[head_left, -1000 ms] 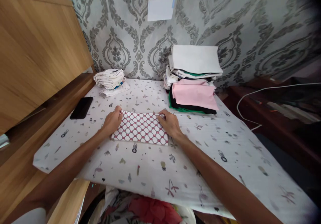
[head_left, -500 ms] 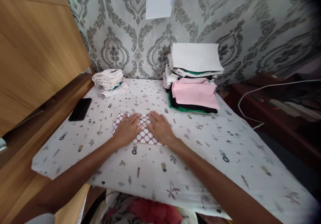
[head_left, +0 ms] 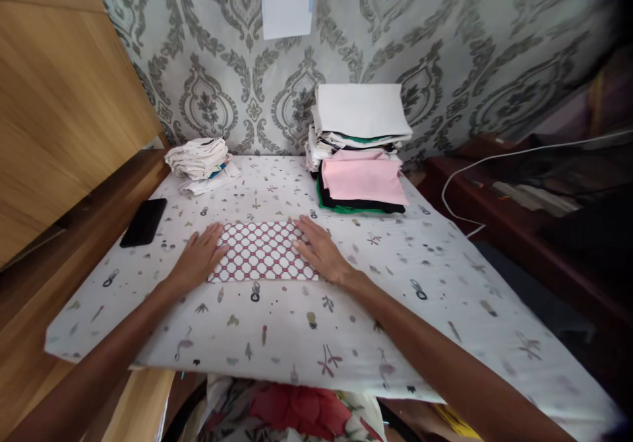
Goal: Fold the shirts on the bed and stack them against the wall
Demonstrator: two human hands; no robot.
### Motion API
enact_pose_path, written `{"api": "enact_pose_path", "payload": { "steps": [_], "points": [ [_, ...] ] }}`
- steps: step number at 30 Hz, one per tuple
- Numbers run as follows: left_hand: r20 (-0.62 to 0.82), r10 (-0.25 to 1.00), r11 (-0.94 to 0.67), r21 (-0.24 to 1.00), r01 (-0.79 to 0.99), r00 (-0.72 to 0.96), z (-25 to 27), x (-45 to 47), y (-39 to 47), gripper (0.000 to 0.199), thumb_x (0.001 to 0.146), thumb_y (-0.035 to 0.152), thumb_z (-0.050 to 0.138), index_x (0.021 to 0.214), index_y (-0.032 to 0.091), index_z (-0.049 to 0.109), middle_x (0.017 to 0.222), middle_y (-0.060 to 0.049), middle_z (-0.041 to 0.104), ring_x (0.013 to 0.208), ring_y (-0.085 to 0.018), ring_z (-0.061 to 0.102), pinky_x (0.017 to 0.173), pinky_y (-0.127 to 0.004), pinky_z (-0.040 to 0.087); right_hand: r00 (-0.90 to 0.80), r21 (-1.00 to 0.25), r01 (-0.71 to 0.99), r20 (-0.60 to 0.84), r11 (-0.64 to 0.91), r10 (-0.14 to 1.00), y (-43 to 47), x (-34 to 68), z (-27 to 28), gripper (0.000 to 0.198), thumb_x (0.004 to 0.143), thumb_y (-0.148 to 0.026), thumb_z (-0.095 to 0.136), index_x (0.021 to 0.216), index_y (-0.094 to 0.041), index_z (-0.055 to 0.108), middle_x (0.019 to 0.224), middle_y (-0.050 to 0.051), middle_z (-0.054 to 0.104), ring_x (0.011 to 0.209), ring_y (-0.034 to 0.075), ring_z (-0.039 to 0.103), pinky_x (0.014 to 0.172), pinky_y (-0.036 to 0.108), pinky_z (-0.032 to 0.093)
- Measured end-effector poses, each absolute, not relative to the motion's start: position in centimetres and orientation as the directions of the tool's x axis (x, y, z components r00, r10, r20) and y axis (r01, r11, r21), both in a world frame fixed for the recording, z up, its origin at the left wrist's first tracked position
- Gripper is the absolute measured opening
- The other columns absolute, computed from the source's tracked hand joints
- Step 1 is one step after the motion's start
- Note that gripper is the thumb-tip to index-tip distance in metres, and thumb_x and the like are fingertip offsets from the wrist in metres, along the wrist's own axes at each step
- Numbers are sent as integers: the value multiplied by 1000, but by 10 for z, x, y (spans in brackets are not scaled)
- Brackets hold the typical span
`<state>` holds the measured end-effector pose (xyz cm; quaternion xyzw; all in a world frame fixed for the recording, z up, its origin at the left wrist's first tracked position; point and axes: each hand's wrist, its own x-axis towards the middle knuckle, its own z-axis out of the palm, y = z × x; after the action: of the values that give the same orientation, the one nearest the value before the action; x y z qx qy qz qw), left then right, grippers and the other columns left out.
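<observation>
A folded white cloth (head_left: 262,251) with a red and dark lattice pattern lies flat as a wide rectangle on the covered table. At its left edge rests my left hand (head_left: 198,257), fingers stretched out and palm down. My right hand (head_left: 321,251) lies flat over the cloth's right end, its fingers spread. Neither hand grips anything. Part of the cloth's right edge is hidden under the right hand.
Behind to the right stand folded clothes, a pink piece (head_left: 366,178) in front of a tall white-topped stack (head_left: 363,109). A smaller pale pile (head_left: 198,158) sits back left, near a black phone (head_left: 143,222). Below the front edge is a heap of clothing (head_left: 297,409).
My left hand has slid left from the middle of the cloth to its left edge, uncovering the pattern. My right hand stays at the right end. The view has shifted slightly.
</observation>
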<state>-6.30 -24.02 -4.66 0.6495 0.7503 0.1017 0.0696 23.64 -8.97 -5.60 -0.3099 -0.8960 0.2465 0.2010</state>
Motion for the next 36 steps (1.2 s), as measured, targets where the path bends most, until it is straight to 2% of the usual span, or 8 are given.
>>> {"api": "enact_pose_path", "payload": {
  "steps": [4, 6, 10, 17, 23, 29, 33, 36],
  "points": [
    [53, 997, -63, 303, 951, 49, -38, -73, -260, 78, 95, 57, 44, 159, 24, 17, 167, -12, 13, 153, -30, 15, 121, -49, 22, -838, -573, 348, 165, 742, 521, -101, 282, -47, 86, 85, -61, 63, 156, -26, 29, 165, 12, 23, 153, 30, 16, 121, 54, 21],
    [32, 987, -161, 266, 950, 158, -33, -73, -267, 83, 90, 58, 54, 159, 29, 17, 167, -10, 15, 153, -31, 15, 121, -51, 19, -881, -528, 340, 111, 778, 461, -108, 294, -43, 89, 82, -55, 70, 156, -27, 29, 164, 12, 25, 152, 31, 18, 122, 55, 20],
    [-22, 970, -234, 210, 949, 244, -24, -71, -271, 72, 92, 48, 53, 157, 30, 27, 164, -7, 26, 151, -29, 25, 121, -50, 22, -895, -426, 332, 140, 841, 424, -112, 290, -39, 75, 85, -31, 64, 153, -20, 35, 160, 16, 33, 149, 30, 26, 120, 54, 25],
    [75, 952, -306, 205, 930, 297, -24, -84, -261, 58, 88, 23, 51, 146, 28, 48, 156, -8, 43, 140, -26, 44, 115, -45, 38, -887, -296, 307, 254, 904, 385, -97, 274, -45, 54, 87, -7, 47, 139, -21, 56, 145, 13, 56, 139, 26, 45, 113, 54, 37],
    [176, 945, -305, 171, 937, 276, -35, -88, -251, 51, 87, 19, 52, 136, 32, 59, 147, -7, 54, 132, -28, 53, 107, -46, 45, -884, -320, 287, 274, 903, 378, -90, 275, -44, 46, 92, -13, 47, 136, -23, 59, 146, 11, 55, 139, 25, 44, 112, 52, 38],
    [305, 882, -409, 113, 905, 360, -55, -96, -245, 53, 87, 16, 49, 133, 37, 61, 141, -6, 60, 127, -27, 57, 103, -45, 49, -933, -354, 221, 196, 909, 303, -92, 285, -30, 61, 85, -30, 67, 143, -23, 52, 154, 15, 44, 144, 28, 38, 116, 47, 33],
    [414, 877, -387, 314, 867, 242, -62, -95, -235, 37, 91, 25, 49, 120, 32, 69, 134, -8, 65, 124, -27, 60, 105, -43, 49, -880, -321, 238, 328, 917, 343, -94, 279, -43, 37, 93, -18, 51, 126, -26, 65, 143, 11, 57, 141, 25, 42, 116, 51, 30],
    [370, 925, -296, 574, 763, 81, -44, -83, -226, 32, 91, 38, 51, 114, 27, 69, 129, -9, 68, 120, -29, 62, 104, -43, 50, -789, -449, 201, 452, 871, 415, -90, 273, -48, 33, 94, -20, 48, 122, -27, 64, 136, 10, 63, 139, 25, 44, 115, 53, 30]
  ]
}}
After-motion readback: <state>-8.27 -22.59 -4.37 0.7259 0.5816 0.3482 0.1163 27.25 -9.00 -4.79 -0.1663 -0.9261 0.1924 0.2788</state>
